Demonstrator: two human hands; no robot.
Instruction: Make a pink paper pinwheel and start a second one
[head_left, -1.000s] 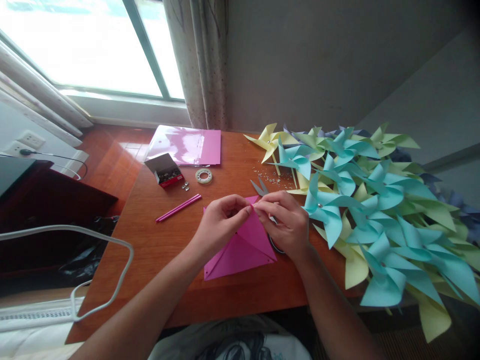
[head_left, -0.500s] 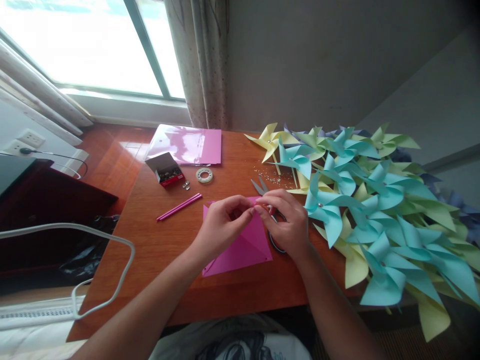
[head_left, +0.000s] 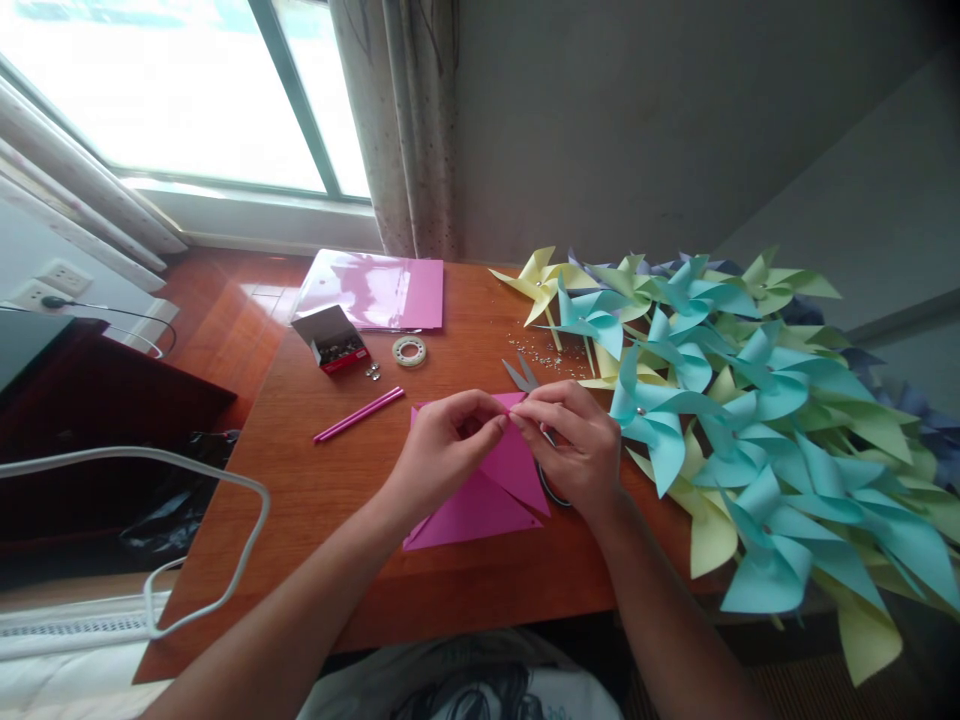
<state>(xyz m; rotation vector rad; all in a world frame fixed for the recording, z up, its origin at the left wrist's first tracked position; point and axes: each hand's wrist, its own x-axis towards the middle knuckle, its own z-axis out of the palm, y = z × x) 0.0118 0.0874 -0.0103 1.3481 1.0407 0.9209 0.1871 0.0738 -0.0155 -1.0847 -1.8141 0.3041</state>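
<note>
A pink paper square [head_left: 469,515] with diagonal cuts and small holes near its corners lies on the wooden table under my hands. My left hand [head_left: 450,440] is closed, thumb and forefinger pinching the far part of the paper. Right against it, my right hand [head_left: 574,435] pinches the same spot, so the fingertips nearly meet. Fingers cover whatever small part sits between them. Scissors [head_left: 521,375] lie partly beneath my right hand, blades pointing away and dark handle loops near the paper's right edge.
Two pink sticks [head_left: 360,413], a roll of tape [head_left: 409,350] and an open small box [head_left: 334,345] of metal fasteners lie to the left. Behind them is a clear sleeve of pink paper [head_left: 424,295]. Many finished paper pinwheels [head_left: 765,520] crowd the right; tiny bits [head_left: 551,355] are scattered nearby.
The pink paper has shifted slightly, and a cut near its right corner has opened into a visible gap. Both hands stay pinched together in nearly the same place.
</note>
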